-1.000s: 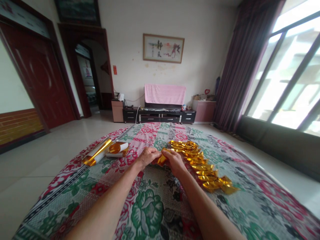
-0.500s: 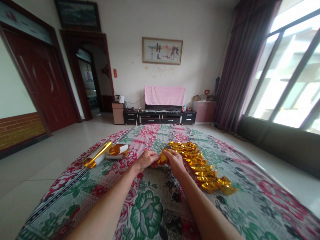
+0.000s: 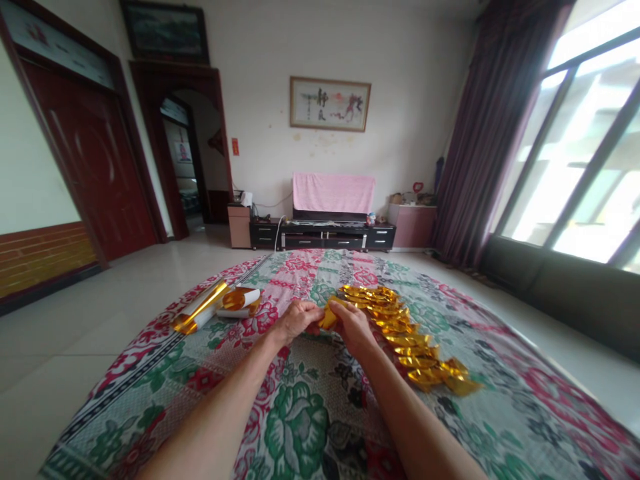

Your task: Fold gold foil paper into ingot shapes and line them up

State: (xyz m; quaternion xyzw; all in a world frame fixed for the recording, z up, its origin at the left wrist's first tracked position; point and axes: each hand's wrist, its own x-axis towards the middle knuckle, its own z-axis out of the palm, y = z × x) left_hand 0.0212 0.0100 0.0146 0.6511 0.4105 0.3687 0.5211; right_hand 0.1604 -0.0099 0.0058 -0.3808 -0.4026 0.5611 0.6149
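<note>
Between my hands, above the middle of the patterned tablecloth (image 3: 295, 427), is a small piece of folded gold foil paper (image 3: 330, 316). My left hand (image 3: 300, 320) pinches its left side with closed fingers. On its right side, my right hand (image 3: 353, 321) grips it with the thumb on top; the other fingers are mostly hidden. Just right of my right hand lie several folded gold paper ingots (image 3: 400, 320), set in an overlapping row that runs toward me. To the left rest curled sheets of gold foil paper (image 3: 200, 310) with white backs.
Beyond the round table stands a low black TV cabinet (image 3: 325, 239) with a pink cloth (image 3: 334, 193) over the television. A purple curtain (image 3: 473, 140) and a window are at the right. A red door (image 3: 90, 153) is at the left.
The view has shifted slightly, so everything sits a little further right. Both hands keep hold of the gold foil paper, which now shows a flatter, smoother face between the fingers.
</note>
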